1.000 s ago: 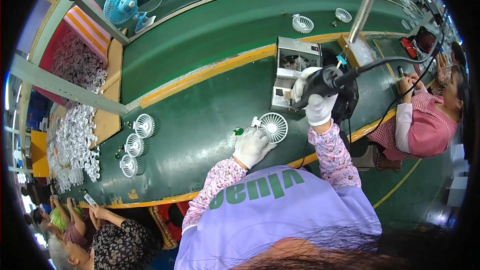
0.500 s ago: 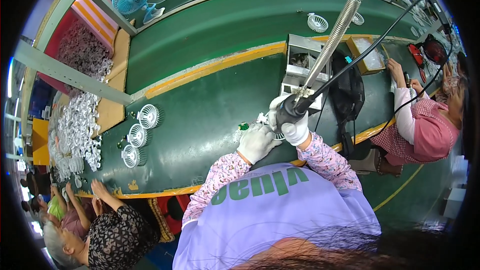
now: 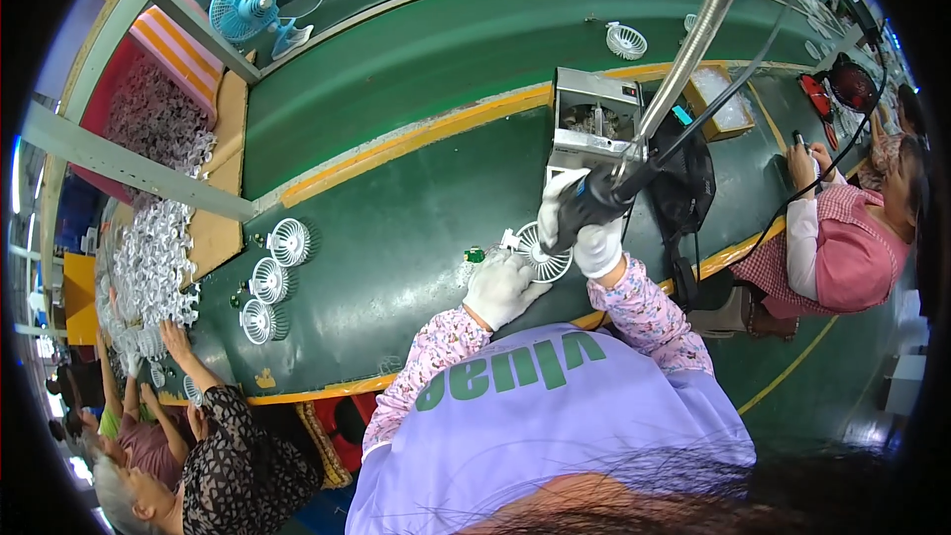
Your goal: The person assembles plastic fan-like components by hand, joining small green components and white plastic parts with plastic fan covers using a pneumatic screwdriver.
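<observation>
Green workbench (image 3: 396, 218) in a factory room, seen from above, with a green conveyor belt (image 3: 426, 69) running along its far side behind a yellow-edged ledge. At centre, a white fan cage (image 3: 540, 264) lies on the bench near the worker. The gloved left hand (image 3: 502, 290) is palm down at its left side, thumb and fingers against the rim; whether they grip or only press cannot be told. The gloved right hand (image 3: 598, 249) is wrapped around a black power tool (image 3: 586, 206), which stands over the cage and hides part of its upper right. From the tool, a metal coil spring (image 3: 695, 61) and a black cable (image 3: 733, 89) rise to the upper right, the spring crossing in front of a metal box (image 3: 597, 89). Right of this box lie a black bag (image 3: 688, 183) and an open carton (image 3: 721, 104) of clear pieces. A small green circuit board (image 3: 475, 256) is just beyond the left hand. At left, three more cages (image 3: 269, 280) form a row near a heap of pale plastic parts (image 3: 149, 263); a grey metal beam (image 3: 139, 165) slants across the view there. Co-workers sit at both ends.
</observation>
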A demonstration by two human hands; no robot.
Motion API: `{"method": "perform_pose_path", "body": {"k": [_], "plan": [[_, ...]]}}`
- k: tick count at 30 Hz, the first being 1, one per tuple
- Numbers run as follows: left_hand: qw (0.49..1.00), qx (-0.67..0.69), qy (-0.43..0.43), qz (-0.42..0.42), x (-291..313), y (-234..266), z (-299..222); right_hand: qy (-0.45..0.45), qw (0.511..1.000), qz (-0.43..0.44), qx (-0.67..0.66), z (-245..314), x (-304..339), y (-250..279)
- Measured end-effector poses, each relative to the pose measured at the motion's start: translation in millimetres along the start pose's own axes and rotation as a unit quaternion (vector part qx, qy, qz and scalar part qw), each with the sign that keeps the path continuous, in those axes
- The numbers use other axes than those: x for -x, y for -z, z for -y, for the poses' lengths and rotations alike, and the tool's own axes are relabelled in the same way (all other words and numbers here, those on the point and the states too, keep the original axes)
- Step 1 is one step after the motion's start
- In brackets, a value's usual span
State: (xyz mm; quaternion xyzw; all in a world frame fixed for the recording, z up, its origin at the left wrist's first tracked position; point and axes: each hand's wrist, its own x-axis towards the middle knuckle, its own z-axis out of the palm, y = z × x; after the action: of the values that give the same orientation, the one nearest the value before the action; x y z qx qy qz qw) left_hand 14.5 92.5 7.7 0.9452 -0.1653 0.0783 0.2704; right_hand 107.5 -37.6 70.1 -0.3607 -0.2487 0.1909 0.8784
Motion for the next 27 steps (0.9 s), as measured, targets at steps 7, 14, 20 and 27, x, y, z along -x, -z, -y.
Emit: {"method": "perform_pose_path", "body": {"k": [7,14,20,27], "plan": [[1.000,0.004,0.006,-0.008,1,-3,1,-0.002,0.997,-0.010,0.072,-15,-5,20],[0.998,0.011,-0.028,-0.055,-1,-2,1,-0.046,0.997,0.035,0.053,-15,-6,22],[0.999,0.012,-0.013,-0.044,0,-4,2,-0.006,1.000,-0.006,0.018,-8,-2,11],[0.999,0.025,-0.023,-0.041,-2,-6,4,-0.075,0.997,0.022,0.008,-19,16,6]]}}
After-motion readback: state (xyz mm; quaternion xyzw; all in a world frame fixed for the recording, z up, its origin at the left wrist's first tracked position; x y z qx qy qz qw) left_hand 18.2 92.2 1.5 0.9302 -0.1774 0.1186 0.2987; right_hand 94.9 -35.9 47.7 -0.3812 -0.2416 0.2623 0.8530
